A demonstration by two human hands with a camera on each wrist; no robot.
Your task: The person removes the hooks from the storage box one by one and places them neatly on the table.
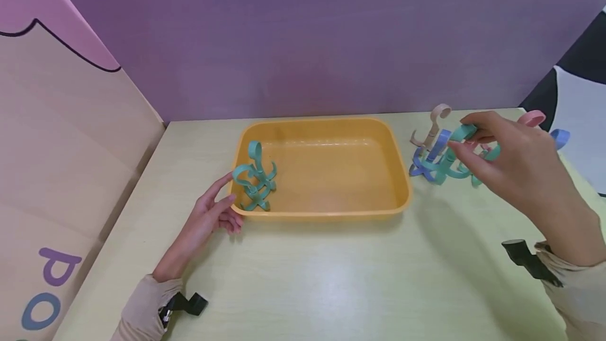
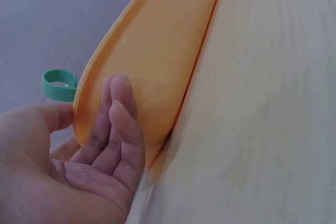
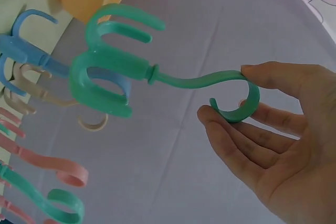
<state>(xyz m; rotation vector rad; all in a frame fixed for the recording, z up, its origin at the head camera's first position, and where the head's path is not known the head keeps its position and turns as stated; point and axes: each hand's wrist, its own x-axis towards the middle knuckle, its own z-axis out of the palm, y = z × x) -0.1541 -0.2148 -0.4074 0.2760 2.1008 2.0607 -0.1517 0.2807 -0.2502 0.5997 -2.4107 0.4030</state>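
Note:
My right hand (image 1: 530, 172) pinches a green multi-prong hanging hook (image 3: 126, 64) by its curled top, between the thumb and fingers. The hook hangs with its prongs away from the hand, above the right of the table. My left hand (image 1: 208, 212) is at the left front corner of a yellow tray (image 1: 322, 216), its thumb and a finger at the rim and other fingers bent along the outer wall. Two green hooks (image 1: 255, 201) stand in the tray's left end; the curl of a green hook (image 2: 59, 85) shows over the rim in the left wrist view.
Right of the tray stand more hooks: a beige hook (image 1: 434, 120), a blue hook (image 1: 421, 170), a pink hook (image 1: 532, 118) and others partly behind my right hand. A purple panel (image 1: 303, 36) rises at the back, and a pale panel (image 1: 71, 146) borders the table's left side.

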